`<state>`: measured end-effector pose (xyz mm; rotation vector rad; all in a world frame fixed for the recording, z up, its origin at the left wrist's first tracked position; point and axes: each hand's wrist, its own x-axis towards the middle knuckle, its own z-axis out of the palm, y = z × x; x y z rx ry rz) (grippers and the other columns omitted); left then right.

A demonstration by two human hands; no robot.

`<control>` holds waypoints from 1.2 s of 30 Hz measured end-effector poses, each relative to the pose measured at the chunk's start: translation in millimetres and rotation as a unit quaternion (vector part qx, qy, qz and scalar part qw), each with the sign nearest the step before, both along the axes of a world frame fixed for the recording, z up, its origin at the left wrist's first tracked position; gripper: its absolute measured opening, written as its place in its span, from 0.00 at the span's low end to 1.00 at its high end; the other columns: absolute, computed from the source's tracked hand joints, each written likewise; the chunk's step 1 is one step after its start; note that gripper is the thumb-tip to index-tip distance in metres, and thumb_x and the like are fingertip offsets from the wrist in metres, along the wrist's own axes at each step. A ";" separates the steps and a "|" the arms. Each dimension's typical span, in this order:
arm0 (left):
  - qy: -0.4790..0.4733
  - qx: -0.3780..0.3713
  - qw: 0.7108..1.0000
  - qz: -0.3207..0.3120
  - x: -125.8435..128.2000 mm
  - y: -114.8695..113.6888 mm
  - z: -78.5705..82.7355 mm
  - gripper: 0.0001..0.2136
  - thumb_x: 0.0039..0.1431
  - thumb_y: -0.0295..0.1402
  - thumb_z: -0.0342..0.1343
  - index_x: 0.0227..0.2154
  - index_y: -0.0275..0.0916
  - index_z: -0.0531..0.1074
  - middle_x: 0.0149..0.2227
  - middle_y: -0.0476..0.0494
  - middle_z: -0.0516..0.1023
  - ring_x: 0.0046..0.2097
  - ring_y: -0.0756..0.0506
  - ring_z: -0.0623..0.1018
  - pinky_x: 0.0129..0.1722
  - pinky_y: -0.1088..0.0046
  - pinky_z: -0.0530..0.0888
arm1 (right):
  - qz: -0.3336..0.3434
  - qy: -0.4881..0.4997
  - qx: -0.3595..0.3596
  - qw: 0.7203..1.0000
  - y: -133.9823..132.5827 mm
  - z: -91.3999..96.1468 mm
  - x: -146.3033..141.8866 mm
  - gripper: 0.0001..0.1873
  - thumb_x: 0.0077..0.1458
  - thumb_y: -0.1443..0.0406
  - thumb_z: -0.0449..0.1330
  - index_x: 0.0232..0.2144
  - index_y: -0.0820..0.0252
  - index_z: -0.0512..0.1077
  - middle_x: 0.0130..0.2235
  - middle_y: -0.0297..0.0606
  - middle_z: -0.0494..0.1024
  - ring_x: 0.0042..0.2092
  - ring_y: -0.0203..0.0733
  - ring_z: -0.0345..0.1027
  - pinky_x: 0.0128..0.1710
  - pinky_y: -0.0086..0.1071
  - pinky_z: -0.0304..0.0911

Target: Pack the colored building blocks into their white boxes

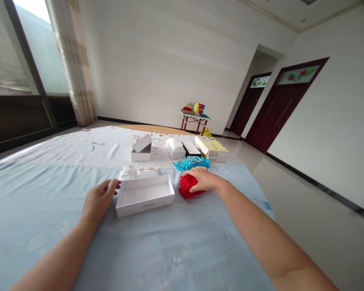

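My right hand (202, 178) is on a bundle of red shredded crinkle paper (186, 188), with its thumb and fingers spread around the top and near side. Just behind it lies a bundle of blue crinkle paper (195, 163). An open white cardboard box (145, 207), its inside bare, sits in front of me to the left of the red paper. My left hand (100, 198) is at the box's left end, fingers loosely bent and thumb apart from them. Its fingertips are close to the box's back left corner; whether they touch is unclear.
Behind the box stand white moulded inserts (147, 171). Farther back are a small white box with a tilted lid (141, 148), another white box (175, 150), a black-sided box (191, 148) and a yellow-and-white box (212, 146). A flowered cloth (157, 250) covers the table.
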<state>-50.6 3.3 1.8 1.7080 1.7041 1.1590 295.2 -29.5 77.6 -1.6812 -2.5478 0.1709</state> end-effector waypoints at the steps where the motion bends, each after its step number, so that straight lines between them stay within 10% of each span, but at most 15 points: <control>1: -0.001 0.001 1.000 0.000 -0.1 0.1 -0.6 0.18 0.52 0.46 0.45 0.31 0.38 0.73 0.29 0.48 0.78 0.30 0.48 0.75 0.31 0.75 0.69 | -0.001 -0.007 -0.004 1.000 0.8 -2.3 -1.1 0.38 0.36 0.59 0.67 0.53 0.57 0.64 0.49 0.45 0.69 0.51 0.53 0.59 0.51 0.43 0.50; 10: -0.006 0.023 1.000 0.008 1.3 2.9 -5.2 0.18 0.52 0.46 0.44 0.29 0.39 0.74 0.27 0.47 0.78 0.28 0.47 0.75 0.30 0.74 0.69 | 0.015 0.016 0.029 0.999 -0.4 5.9 -4.6 0.33 0.38 0.61 0.66 0.50 0.55 0.67 0.46 0.42 0.71 0.51 0.51 0.60 0.52 0.44 0.49; 15: -0.029 0.030 0.999 0.005 2.6 2.5 -6.6 0.18 0.52 0.46 0.44 0.29 0.39 0.74 0.27 0.48 0.78 0.27 0.48 0.75 0.29 0.74 0.70 | 0.067 0.118 0.066 0.988 0.3 23.9 -52.7 0.34 0.42 0.61 0.64 0.53 0.58 0.63 0.51 0.44 0.68 0.53 0.47 0.60 0.53 0.40 0.52; 24: -0.065 0.025 0.998 -0.003 4.1 -2.4 -6.2 0.20 0.54 0.46 0.43 0.29 0.37 0.74 0.27 0.46 0.77 0.27 0.48 0.74 0.28 0.74 0.69 | 0.195 0.066 -0.065 0.976 40.0 -7.8 -162.4 0.31 0.36 0.60 0.66 0.47 0.58 0.68 0.43 0.40 0.73 0.43 0.46 0.67 0.40 0.33 0.62; 36: -0.049 0.028 0.998 -0.006 3.8 -0.8 -9.1 0.20 0.55 0.46 0.42 0.29 0.38 0.73 0.27 0.46 0.77 0.27 0.47 0.74 0.29 0.73 0.67 | 0.180 0.114 -0.209 0.954 57.4 -18.0 -164.4 0.38 0.39 0.59 0.65 0.53 0.62 0.63 0.50 0.42 0.72 0.46 0.43 0.68 0.44 0.31 0.63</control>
